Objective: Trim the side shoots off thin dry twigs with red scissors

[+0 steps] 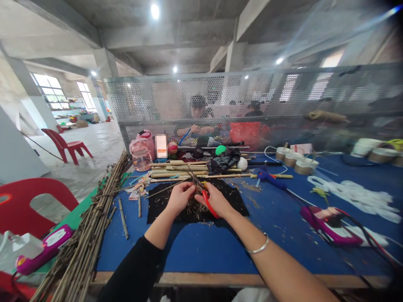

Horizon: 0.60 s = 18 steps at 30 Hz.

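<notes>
My left hand (180, 197) pinches a thin dry stem (165, 189) between thumb and fingers, its long end running off to the left. My right hand (218, 201) is closed around red-handled scissors (207, 203), whose blades point up and away near the left fingertips. Whether the blades touch the stem cannot be made out. Both hands are over a black cloth (159, 205) strewn with small brown clippings (197, 207). Short cut stem pieces (123, 219) lie on the blue tabletop (201, 251) to the left.
A long bundle of dry stalks (91, 226) lies along the left edge. Bamboo sticks (179, 173) and a pink bottle (140, 154) stretch behind the cloth. On the right are a blue glue gun (270, 178) and a purple power strip (330, 228). A perforated metal screen (141, 100) stands behind.
</notes>
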Tool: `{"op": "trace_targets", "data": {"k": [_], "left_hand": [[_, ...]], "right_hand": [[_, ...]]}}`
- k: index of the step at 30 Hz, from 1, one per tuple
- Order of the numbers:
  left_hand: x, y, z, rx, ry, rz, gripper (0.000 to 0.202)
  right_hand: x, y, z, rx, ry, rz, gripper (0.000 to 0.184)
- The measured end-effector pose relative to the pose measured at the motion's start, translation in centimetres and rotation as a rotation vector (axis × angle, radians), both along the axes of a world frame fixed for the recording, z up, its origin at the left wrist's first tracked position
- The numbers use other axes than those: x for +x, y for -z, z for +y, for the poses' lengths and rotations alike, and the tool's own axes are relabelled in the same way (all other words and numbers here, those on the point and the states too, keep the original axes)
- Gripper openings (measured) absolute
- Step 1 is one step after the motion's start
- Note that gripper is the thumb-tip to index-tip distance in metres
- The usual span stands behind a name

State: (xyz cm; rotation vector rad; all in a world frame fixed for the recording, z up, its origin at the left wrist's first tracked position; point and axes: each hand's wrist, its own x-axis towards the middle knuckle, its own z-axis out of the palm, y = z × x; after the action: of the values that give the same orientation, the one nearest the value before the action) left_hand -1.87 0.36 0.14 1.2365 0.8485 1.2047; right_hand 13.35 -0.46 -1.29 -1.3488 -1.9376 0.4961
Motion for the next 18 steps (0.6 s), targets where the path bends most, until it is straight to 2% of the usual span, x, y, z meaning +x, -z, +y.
{"op": "trace_targets", "data": {"k": [6, 10, 18], "left_hand": [[-0.3, 0.1, 0.2, -0.009, 0.034, 0.026, 0.032], [-0.5, 0.7, 0.6, -0.008, 0.03, 0.031, 0.033], [-0.8, 1.2, 1.0, 0.018, 0.009, 0.106, 0.029]], "right_hand": [[0.2, 0.1, 0.0, -0.029, 0.075, -0.093, 0.032], [0.3, 0.3, 0.1, -0.047, 0.128, -0.158, 0.033], [0.4, 0.8, 0.6, -0.053, 0.152, -0.189, 0.036]]}}
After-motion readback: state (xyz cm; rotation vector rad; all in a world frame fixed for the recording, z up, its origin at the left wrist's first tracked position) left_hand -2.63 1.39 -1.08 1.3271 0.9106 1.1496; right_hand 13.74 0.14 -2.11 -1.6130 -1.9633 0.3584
